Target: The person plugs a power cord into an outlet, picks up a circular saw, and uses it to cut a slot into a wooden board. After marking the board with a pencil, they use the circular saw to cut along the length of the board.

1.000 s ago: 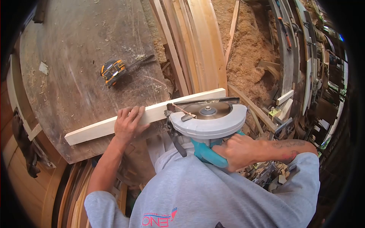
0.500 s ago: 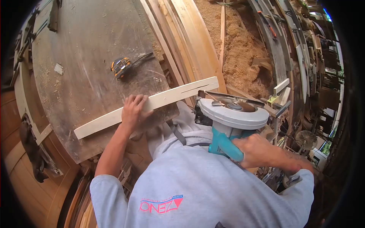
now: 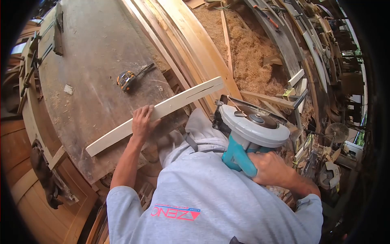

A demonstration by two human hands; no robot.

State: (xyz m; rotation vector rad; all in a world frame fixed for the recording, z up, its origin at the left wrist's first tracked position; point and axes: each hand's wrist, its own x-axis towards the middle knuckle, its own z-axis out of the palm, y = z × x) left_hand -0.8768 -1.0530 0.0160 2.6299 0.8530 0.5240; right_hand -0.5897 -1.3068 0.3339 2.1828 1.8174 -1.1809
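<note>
Pulling back from the pale board [image 3: 162,110], the circular saw [image 3: 254,126] is now sitting clear of the board's far end, lower and further right than a second ago, when its blade was lying against the wood. The right hand [image 3: 270,168] is wrapping fully around the saw's teal plastic handle, fingers closed tight, and is carrying the tool in the air just beside the counter's edge. Its rounded, pale grey guard is facing up, and the flat metal disc of the blade is showing above it. The left hand [image 3: 142,122] is lying palm down on the board near its middle, fingers spread and reaching over the far edge, pressing the wood flat rather than gripping it. The board, a long, narrow, smooth strip of light timber, is resting slantwise across the near corner of the counter [image 3: 93,53]. Its right end is overhanging and showing a thin straight slot [image 3: 201,91] running lengthwise near the tip. The counter is showing a broad, dark, scuffed wooden surface speckled with chips. A yellow and black tape measure [image 3: 126,80] is lying on it, well apart from the left hand. Beyond the counter, long bare planks [image 3: 183,40] are lying side by side, and a heap of coarse tan sawdust [image 3: 248,53] is lying behind them.
</note>
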